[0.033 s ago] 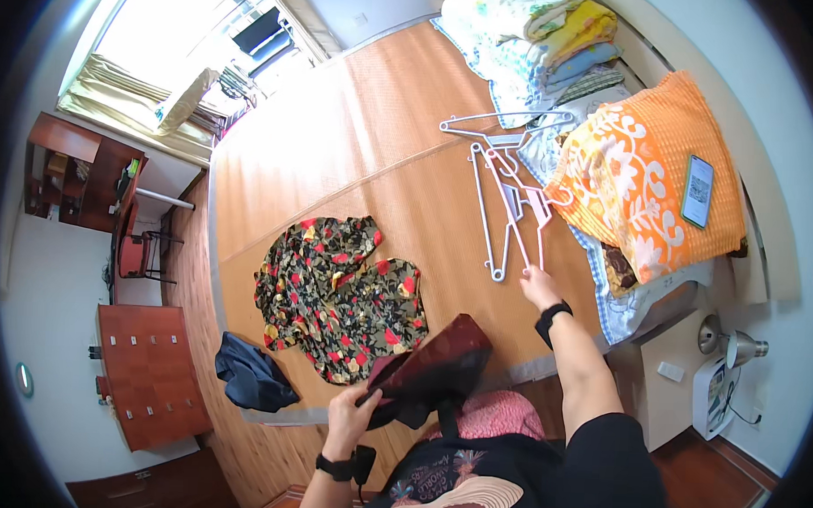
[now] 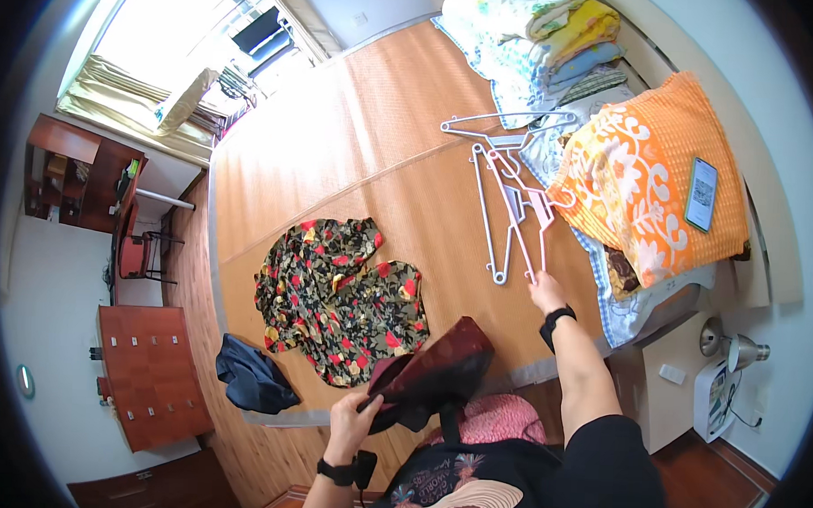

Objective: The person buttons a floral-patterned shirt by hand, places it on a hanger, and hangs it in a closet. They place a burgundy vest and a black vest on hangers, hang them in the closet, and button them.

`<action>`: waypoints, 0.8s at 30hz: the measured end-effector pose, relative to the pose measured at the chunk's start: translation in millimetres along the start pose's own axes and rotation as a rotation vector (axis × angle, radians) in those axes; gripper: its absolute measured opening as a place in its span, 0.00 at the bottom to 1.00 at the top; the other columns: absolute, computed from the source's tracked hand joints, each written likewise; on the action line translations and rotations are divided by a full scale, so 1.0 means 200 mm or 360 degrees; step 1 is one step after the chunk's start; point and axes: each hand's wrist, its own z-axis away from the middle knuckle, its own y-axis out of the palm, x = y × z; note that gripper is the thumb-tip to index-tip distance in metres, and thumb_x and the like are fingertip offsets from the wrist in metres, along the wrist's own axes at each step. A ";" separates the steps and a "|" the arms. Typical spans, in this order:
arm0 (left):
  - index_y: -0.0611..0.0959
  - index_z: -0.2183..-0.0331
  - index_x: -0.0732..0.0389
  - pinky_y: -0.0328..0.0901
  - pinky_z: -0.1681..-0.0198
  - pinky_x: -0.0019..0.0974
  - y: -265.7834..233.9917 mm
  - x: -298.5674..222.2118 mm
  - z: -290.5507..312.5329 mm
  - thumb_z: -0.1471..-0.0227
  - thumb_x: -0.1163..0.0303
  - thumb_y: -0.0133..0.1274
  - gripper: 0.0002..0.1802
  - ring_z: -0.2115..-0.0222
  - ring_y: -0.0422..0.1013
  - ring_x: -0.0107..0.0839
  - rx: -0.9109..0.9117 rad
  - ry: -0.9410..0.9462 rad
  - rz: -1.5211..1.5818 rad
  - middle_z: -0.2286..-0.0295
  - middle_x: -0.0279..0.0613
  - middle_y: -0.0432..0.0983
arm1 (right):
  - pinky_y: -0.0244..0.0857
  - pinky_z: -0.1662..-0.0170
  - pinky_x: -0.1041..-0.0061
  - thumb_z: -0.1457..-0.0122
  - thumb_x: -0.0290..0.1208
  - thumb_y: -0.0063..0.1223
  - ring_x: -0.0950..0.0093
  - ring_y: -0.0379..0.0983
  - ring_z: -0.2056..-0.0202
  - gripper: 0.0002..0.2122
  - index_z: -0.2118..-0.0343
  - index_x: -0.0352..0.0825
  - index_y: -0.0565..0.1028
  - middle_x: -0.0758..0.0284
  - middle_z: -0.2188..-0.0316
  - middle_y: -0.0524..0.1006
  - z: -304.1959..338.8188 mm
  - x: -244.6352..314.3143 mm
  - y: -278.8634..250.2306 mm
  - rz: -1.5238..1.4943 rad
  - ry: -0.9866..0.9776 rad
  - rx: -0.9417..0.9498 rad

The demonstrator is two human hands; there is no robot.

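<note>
**Hangers at the right hand, dark red garment in the left**

The right hand (image 2: 545, 293) reaches forward over the woven mat (image 2: 357, 127), its fingers closed on the lower end of a pink hanger (image 2: 526, 224) that lies in a cluster of hangers (image 2: 502, 168) stretching away toward the bed edge. The left hand (image 2: 351, 424), nearer the body, grips a dark red garment (image 2: 438, 372) in a closed fist, the cloth bunched and raised above the mat. Between and ahead of the two hands, a flowered shirt (image 2: 342, 297) lies spread flat. An orange patterned pillow (image 2: 646, 186) sits just right of the hangers, and a dark blue cloth (image 2: 252, 378) lies left of the left hand.
</note>
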 end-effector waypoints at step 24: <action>0.79 0.70 0.67 0.59 0.68 0.24 0.13 0.01 -0.07 0.53 0.74 0.53 0.06 0.72 0.63 0.19 0.0461 -0.0412 0.0589 0.75 0.31 0.69 | 0.65 0.59 0.61 0.54 0.21 0.51 0.56 0.68 0.60 0.09 0.69 0.31 0.66 0.54 0.66 0.71 -0.39 -0.21 0.20 0.0103 0.0444 -0.0285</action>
